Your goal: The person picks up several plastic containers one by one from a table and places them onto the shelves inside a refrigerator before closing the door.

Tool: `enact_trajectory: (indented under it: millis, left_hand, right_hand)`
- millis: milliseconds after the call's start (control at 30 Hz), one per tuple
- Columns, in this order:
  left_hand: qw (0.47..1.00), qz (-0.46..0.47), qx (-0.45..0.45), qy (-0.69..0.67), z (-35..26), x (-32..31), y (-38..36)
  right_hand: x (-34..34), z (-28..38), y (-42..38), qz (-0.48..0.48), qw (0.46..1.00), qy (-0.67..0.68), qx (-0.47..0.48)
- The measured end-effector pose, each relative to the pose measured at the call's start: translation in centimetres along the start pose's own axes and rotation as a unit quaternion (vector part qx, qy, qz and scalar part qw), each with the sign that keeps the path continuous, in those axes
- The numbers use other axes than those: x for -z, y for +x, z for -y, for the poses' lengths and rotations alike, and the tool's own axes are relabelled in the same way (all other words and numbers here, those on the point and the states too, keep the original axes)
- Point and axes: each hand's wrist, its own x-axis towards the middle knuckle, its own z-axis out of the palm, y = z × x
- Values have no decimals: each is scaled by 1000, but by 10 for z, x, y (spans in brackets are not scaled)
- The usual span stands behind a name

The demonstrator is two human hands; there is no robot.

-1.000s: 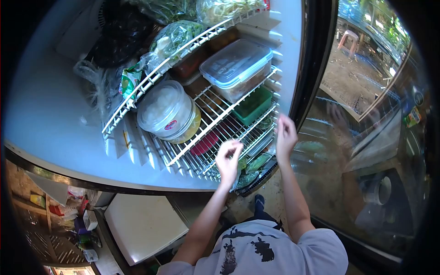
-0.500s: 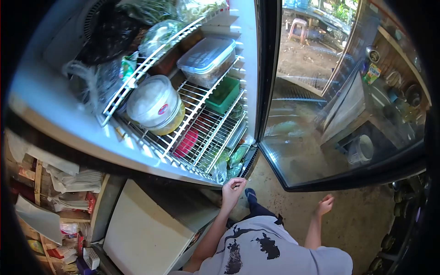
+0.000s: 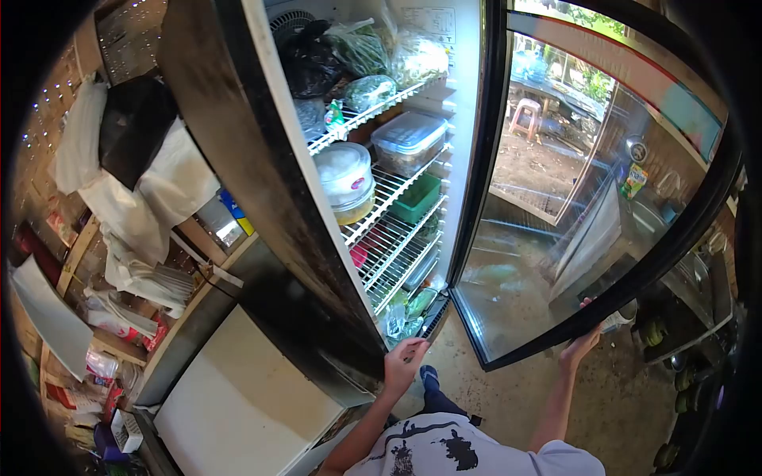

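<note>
A tall display fridge stands open, its glass door (image 3: 524, 262) swung out to the right in a black frame. My right hand (image 3: 582, 349) is at the lower edge of that frame, with its fingers round it and a fingertip showing past the black rim. Below the bottom of the fridge, my left hand (image 3: 405, 365) is closed in a pinch; whatever may be between its fingers is too small to make out. White wire shelves hold a round lidded tub (image 3: 345, 176), a clear food box (image 3: 409, 141), a green basket (image 3: 417, 198) and bagged greens (image 3: 413, 311).
To the left is a low white-topped cabinet (image 3: 246, 389). Plastic bags (image 3: 119, 214) and packets crowd a wooden rack beside the woven wall. Kitchen ware stands at the right, and a stool (image 3: 525, 116) is seen through the door glass.
My right hand has come up to the door frame and taken hold of it. The door has swung slightly inward. My view has tilted up and left; the left hand stays pinched.
</note>
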Motion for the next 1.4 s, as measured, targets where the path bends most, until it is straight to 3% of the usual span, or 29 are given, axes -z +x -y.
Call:
enact_trajectory:
  millis: [133,200,233,300,400,433,500,633,733,833,1067,1133,1167,1300,1400]
  left_hand:
    - [994,-107,-16,30,-13,32,-15]
    - [987,-140,-8,76,-31,45,-20]
    - [986,-144,-11,78,-38,45,-19]
    - [970,-160,-148,104,-50,47,-16]
    - [950,-167,-202,167,-73,44,-11]
    - [934,-192,-235,187,-78,41,-11]
    - [929,-194,-236,207,-74,44,-11]
    - [944,-223,-188,156,-59,56,-6]
    - [963,-246,-90,70,-39,65,0]
    - [957,-255,-105,93,-43,70,8]
    - [950,-292,-95,66,-57,66,29]
    - [953,-276,-122,34,-53,65,34]
    - [939,-320,-120,30,-45,66,35]
    - [955,-276,-104,-29,-21,62,44]
    - [939,-312,-137,45,-24,53,42]
  right_hand:
    - [4,3,-46,26,999,-14,-17]
    - [10,-2,-67,46,984,-158,-65]
    - [8,-3,-75,49,985,-153,-66]
    - [-8,8,-104,104,982,-157,-19]
    - [-37,-5,-139,82,995,-51,16]
    - [-47,11,-142,143,987,-69,38]
    - [-71,32,-140,263,949,-107,134]
    - [-134,51,-146,341,923,-48,172]
    - [-178,45,-158,346,911,-27,224]
    - [-216,41,-172,337,898,-46,278]
    - [-278,29,-197,313,913,-2,261]
    - [-279,24,-197,330,904,1,272]
    - [-281,21,-198,330,900,1,286]
    - [-284,6,-196,373,881,36,288]
    - [-278,1,-197,393,872,30,292]
